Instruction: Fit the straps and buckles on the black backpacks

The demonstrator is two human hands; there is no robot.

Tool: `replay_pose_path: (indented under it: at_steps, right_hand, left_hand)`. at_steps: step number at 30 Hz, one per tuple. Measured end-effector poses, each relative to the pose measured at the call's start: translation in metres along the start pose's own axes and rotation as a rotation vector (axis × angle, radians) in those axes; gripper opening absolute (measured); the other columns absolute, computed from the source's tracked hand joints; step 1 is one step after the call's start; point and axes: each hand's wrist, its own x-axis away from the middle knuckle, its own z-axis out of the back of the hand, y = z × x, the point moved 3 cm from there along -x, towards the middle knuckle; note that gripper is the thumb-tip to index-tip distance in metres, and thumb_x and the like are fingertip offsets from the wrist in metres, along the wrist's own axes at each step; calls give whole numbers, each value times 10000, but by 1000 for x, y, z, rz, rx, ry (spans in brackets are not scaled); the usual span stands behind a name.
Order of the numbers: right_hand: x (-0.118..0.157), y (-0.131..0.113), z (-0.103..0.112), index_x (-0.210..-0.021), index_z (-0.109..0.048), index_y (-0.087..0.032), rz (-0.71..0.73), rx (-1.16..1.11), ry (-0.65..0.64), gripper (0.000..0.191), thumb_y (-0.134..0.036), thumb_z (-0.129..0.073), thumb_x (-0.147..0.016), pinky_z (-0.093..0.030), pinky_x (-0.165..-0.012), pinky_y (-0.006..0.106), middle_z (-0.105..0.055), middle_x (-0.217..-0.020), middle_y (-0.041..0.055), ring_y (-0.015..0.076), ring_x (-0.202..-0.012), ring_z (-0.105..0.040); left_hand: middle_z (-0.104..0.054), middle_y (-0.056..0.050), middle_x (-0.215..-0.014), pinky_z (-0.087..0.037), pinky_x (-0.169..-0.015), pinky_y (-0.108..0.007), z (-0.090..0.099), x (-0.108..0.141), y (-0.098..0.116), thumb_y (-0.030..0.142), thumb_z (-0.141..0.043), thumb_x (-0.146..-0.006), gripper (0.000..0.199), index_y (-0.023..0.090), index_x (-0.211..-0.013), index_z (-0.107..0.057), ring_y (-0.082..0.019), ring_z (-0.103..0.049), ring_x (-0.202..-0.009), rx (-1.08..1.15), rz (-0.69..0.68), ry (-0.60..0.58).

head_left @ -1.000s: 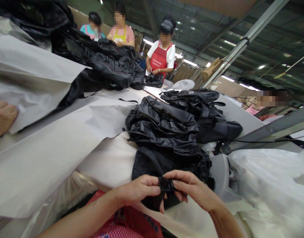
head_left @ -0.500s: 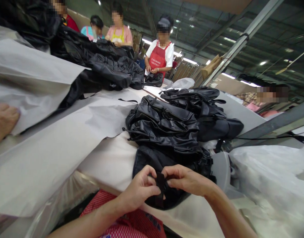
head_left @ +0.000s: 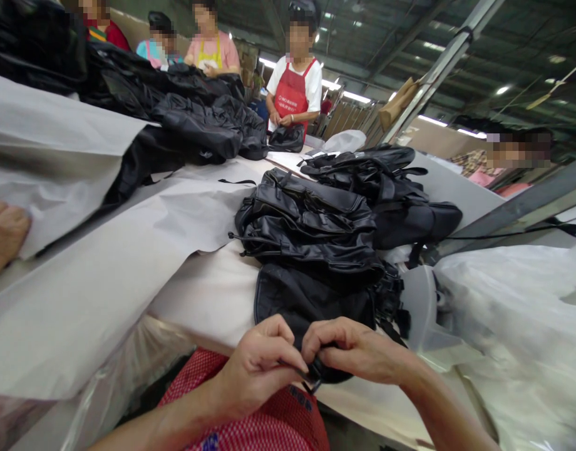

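Note:
A black backpack [head_left: 311, 222] lies on the table in front of me, its dark lower panel [head_left: 307, 294] spread towards me. My left hand [head_left: 269, 363] pinches a black strap [head_left: 310, 379] at the table's near edge, thumb and forefinger closed on it. Close against it, my right hand [head_left: 356, 351] has its fingers curled down on the same strap, close to the panel's near edge. The fingers partly cover the strap, and whether it carries a buckle I cannot make out.
More black bags [head_left: 396, 200] lie behind the backpack, and a heap of them [head_left: 189, 119] fills the left. White sheets [head_left: 142, 250] cover the table's left. Another person's hand [head_left: 6, 235] rests there. Clear plastic [head_left: 513, 326] bulges at right. A person in a red apron [head_left: 295, 94] stands opposite.
Both hands have come closer together and the left has moved slightly down. The strap, earlier upright and broad between them, is now mostly hidden by fingers. The camera view has shifted slightly.

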Motion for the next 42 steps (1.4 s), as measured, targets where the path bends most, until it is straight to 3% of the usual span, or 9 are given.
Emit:
replay_pose_path:
  at_steps: [4, 6, 12, 16, 20, 28, 42]
  right_hand:
    - [8, 2, -7, -896, -775, -193, -74, -6, -97, 320, -116, -531, -704, -476, -751, 265, -715, -916, 25, 158, -814, -629]
    - [10, 6, -7, -895, -775, -184, -114, -11, -104, 314, -130, -533, -702, -478, -734, 264, -712, -902, 32, 159, -803, -624]
    - [13, 11, -5, -903, -748, -149, -196, -80, -81, 254, -218, -596, -712, -419, -627, 224, -662, -774, 16, 118, -690, -545]
    - [14, 16, -10, -829, -692, -146, -280, -206, -97, 214, -285, -702, -666, -328, -476, 184, -585, -626, -36, 74, -530, -455]
    - [15, 12, -11, -771, -605, -166, -243, -184, -57, 137, -190, -652, -645, -319, -456, 167, -513, -575, -71, 67, -516, -425]
    - [9, -4, -10, -839, -584, -190, -149, 24, -79, 253, -39, -596, -637, -334, -477, 160, -488, -650, -88, 64, -573, -446]
    - [-2, -5, -9, -771, -600, -191, -152, 206, -97, 194, -69, -655, -631, -348, -486, 158, -531, -639, -85, 66, -574, -487]
  left_hand:
    - [-526, -7, -665, -349, -531, -243, -6, 26, 24, 54, -488, -857, 228, 157, -823, -688, -114, -490, -601, -221, -278, -365]
    - [-539, -16, -652, -327, -514, -263, -9, 35, 25, 50, -451, -857, 247, 157, -785, -661, -119, -483, -582, -303, -306, -414]
    - [-576, -38, -748, -415, -604, -209, -10, 40, 20, 72, -465, -886, 219, 169, -878, -661, -116, -549, -667, -316, -298, -271]
    - [-630, -78, -908, -471, -656, -199, -10, 40, 18, 61, -491, -882, 198, 176, -930, -644, -126, -598, -735, -265, -289, -277]
    - [-657, -112, -1072, -520, -706, -221, -11, 42, 14, 89, -497, -902, 183, 204, -956, -629, -161, -643, -828, -217, -203, -305]
    - [-696, -103, -972, -529, -739, -222, -8, 36, 22, 106, -492, -920, 195, 217, -967, -645, -169, -667, -840, -233, -190, -289]
    - [-673, -99, -988, -533, -788, -248, -7, 34, 21, 127, -433, -970, 215, 226, -1045, -609, -174, -656, -904, -183, -203, -246]
